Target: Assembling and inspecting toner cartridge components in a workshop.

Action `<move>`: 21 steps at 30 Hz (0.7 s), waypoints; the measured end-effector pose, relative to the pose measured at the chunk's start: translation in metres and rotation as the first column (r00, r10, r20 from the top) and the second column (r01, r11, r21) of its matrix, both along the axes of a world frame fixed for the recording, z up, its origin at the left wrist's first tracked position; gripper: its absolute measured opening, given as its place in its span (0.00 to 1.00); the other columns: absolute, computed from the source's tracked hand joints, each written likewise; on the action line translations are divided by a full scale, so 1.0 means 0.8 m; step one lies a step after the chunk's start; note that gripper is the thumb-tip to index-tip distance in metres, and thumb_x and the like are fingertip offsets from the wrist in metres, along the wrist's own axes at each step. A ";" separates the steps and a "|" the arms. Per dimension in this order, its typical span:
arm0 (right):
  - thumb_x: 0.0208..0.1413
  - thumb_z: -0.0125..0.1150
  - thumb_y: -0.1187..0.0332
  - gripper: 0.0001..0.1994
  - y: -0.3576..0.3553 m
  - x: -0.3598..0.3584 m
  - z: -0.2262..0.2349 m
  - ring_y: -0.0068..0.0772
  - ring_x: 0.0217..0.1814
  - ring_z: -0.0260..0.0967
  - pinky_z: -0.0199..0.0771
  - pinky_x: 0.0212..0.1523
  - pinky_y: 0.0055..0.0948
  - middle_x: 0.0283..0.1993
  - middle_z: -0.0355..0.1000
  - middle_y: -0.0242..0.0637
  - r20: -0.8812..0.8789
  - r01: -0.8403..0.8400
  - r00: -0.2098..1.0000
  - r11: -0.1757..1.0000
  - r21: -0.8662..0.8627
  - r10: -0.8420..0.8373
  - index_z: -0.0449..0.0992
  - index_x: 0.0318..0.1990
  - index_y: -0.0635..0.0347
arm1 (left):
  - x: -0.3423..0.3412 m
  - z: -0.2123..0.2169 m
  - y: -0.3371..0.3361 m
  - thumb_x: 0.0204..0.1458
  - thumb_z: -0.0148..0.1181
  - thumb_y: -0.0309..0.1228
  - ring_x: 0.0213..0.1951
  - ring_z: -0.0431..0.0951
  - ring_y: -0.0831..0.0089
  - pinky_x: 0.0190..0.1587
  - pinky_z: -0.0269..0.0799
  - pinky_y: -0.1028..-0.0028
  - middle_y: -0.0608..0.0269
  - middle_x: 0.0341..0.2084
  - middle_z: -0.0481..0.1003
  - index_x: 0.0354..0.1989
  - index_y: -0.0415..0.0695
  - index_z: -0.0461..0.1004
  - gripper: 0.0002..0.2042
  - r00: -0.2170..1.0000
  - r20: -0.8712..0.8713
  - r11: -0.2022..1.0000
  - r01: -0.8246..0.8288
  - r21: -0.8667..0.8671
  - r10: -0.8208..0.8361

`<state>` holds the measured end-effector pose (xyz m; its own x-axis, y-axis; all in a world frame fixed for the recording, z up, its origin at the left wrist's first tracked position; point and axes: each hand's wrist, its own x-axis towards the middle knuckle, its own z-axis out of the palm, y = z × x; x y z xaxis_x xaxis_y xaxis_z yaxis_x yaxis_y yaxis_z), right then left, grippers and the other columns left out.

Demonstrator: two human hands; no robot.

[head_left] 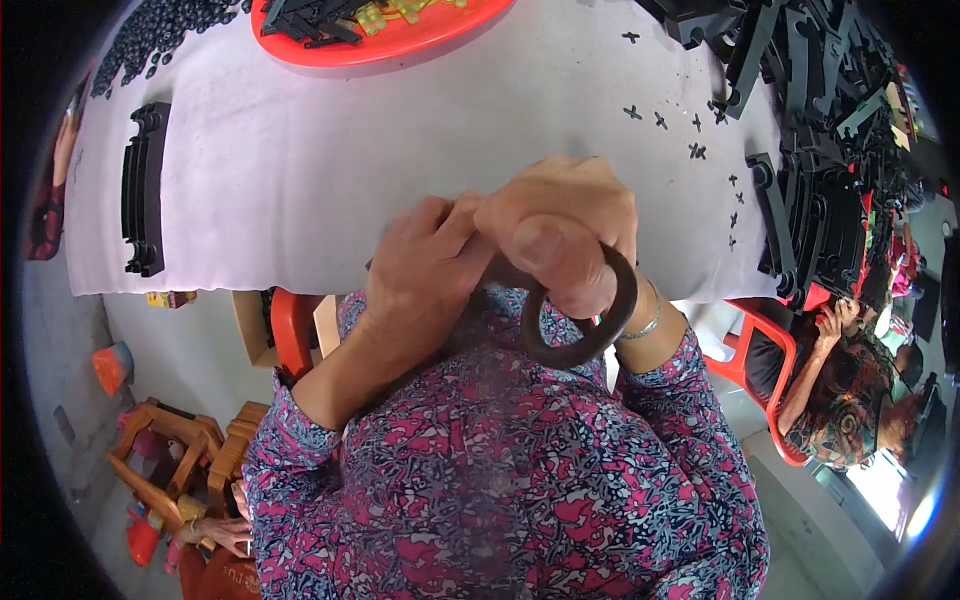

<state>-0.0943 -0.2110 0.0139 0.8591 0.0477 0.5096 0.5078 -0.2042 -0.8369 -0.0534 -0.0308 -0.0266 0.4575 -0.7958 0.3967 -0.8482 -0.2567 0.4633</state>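
Note:
Just past the near edge of the cloth-covered table, my two hands meet in front of my body. A dark, flexible looped band (pixel 622 315) is gripped in my right hand (pixel 568 225), its thumb pressed over it and a curl hanging beneath. My left hand (pixel 418 268) is closed against the right one, fingers bent around what appears to be another stretch of the same band. The part between the palms is hidden, and slight motion blurs the left fingers.
A long black plastic part (pixel 148 190) lies at left. A red tray (pixel 385 55) holds black strips and yellowish pieces. Small black crosses (pixel 697 151) are scattered at right beside heaped black plastic parts (pixel 800 200). Black beads (pixel 160 40) lie far left. A person (pixel 845 390) sits at right.

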 end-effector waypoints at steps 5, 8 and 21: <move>0.58 0.61 0.65 0.11 -0.002 0.006 -0.022 0.44 0.20 0.64 0.63 0.22 0.35 0.25 0.69 0.42 0.105 0.113 0.987 0.988 0.106 -0.124 0.73 0.31 0.64 | -0.001 0.006 -0.003 0.43 0.60 0.26 0.38 0.74 0.65 0.38 0.74 0.66 0.64 0.44 0.72 0.47 0.45 0.78 0.19 1.000 0.014 0.998 -0.015 0.056 0.014; 0.66 0.54 0.61 0.17 -0.010 0.006 -0.017 0.30 0.19 0.51 0.51 0.21 0.31 0.21 0.55 0.31 -0.022 -0.013 0.999 0.764 0.645 0.036 0.60 0.26 0.56 | 0.003 0.002 -0.005 0.43 0.61 0.25 0.36 0.74 0.65 0.36 0.74 0.66 0.63 0.43 0.72 0.47 0.45 0.78 0.19 0.998 0.067 0.998 -0.008 0.070 0.003; 0.75 0.42 0.56 0.24 -0.028 0.006 -0.030 0.19 0.18 0.40 0.42 0.20 0.26 0.19 0.49 0.24 -0.025 -0.098 0.973 0.501 0.860 0.232 0.55 0.22 0.53 | 0.001 0.007 -0.006 0.44 0.63 0.21 0.40 0.76 0.66 0.38 0.74 0.66 0.65 0.44 0.73 0.50 0.49 0.78 0.21 0.999 0.047 0.986 -0.027 0.163 0.020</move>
<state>-0.0899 -0.2331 -0.0103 0.9385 -0.2022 0.2798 0.3369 0.7132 -0.6147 -0.0526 -0.0353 -0.0206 0.4611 -0.8411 0.2828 -0.8603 -0.3458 0.3745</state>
